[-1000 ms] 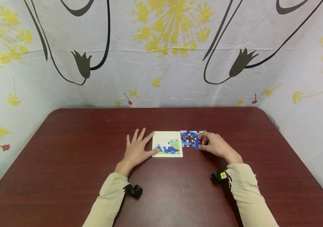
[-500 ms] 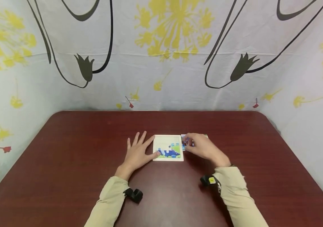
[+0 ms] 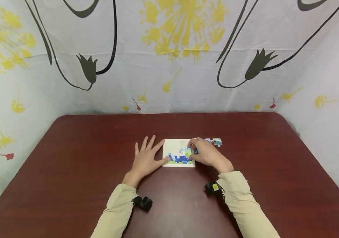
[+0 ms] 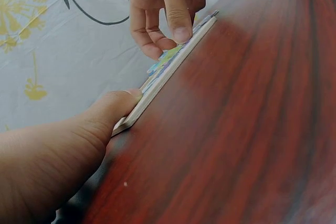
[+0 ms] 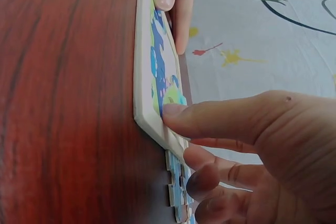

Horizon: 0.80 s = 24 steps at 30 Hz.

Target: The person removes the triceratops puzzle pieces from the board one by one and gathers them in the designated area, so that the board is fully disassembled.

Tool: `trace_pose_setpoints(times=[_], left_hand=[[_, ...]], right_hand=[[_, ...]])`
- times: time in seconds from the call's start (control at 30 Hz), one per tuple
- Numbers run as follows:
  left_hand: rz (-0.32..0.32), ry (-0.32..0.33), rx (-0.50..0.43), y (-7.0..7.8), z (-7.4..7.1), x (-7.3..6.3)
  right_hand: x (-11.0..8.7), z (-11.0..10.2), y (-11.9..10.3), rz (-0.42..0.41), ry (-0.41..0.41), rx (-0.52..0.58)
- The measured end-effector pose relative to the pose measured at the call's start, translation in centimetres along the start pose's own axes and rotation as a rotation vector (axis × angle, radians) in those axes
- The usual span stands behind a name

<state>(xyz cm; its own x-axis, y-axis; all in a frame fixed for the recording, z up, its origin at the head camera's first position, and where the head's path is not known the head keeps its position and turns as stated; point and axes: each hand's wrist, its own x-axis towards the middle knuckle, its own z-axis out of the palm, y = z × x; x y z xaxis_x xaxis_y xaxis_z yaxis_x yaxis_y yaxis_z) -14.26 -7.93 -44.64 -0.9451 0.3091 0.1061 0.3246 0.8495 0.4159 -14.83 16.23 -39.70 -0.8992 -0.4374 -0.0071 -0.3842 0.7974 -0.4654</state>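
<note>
A square puzzle tray [image 3: 169, 142] with a pale rim lies on the table, partly filled with a blue and green picture. My left hand [image 3: 145, 162] has its fingers spread beside the tray's left edge. Its thumb [image 4: 128, 94] rests on the lower left of the tray. At the tray's right side is my right hand [image 3: 208, 153], thumb and fingers curled over a puzzle piece that they mostly hide. In the right wrist view, the right thumb [image 5: 176, 113] presses on the picture near the rim.
Loose puzzle pieces [image 3: 217, 141] lie just right of the tray, some behind the right hand; several edges of loose pieces [image 5: 175, 192] show in the right wrist view. The dark red table [image 3: 98, 138] ends at a patterned cloth [image 3: 169, 92] behind it.
My right hand has moved left from the loose pieces to the right side of the tray. The left hand keeps its place on the tray.
</note>
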Motion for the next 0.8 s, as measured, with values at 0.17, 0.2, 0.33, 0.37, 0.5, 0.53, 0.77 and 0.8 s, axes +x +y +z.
trace_pose_setpoints(times=[0.17,0.2,0.33,0.37,0.5,0.53,0.77,0.8], left_hand=[[-0.018,-0.027,-0.007,0.1,0.2,-0.3],[-0.019,-0.026,-0.007,0.1,0.3,-0.3],[-0.017,-0.019,-0.003,0.1,0.4,0.0],[-0.017,-0.018,-0.001,0.2,0.4,0.1],[-0.016,-0.016,-0.001,0.2,0.3,0.2],[-0.016,-0.017,-0.002,0.2,0.2,0.2],[-0.008,-0.013,0.0,0.0,-0.1,0.2],[-0.008,-0.012,-0.001,0.0,-0.2,0.1]], right_hand=[[-0.1,0.3,0.0,0.008,-0.009,0.012],[-0.1,0.3,0.0,0.007,-0.005,0.018],[0.1,0.1,0.2,-0.002,0.01,0.037],[0.2,0.0,0.2,0.0,0.011,0.04],[0.3,-0.2,0.1,0.007,0.01,0.046],[0.3,-0.2,0.1,0.008,0.009,0.043],[0.6,-0.6,0.3,-0.053,0.059,0.023],[0.6,-0.8,0.5,-0.067,0.086,0.032]])
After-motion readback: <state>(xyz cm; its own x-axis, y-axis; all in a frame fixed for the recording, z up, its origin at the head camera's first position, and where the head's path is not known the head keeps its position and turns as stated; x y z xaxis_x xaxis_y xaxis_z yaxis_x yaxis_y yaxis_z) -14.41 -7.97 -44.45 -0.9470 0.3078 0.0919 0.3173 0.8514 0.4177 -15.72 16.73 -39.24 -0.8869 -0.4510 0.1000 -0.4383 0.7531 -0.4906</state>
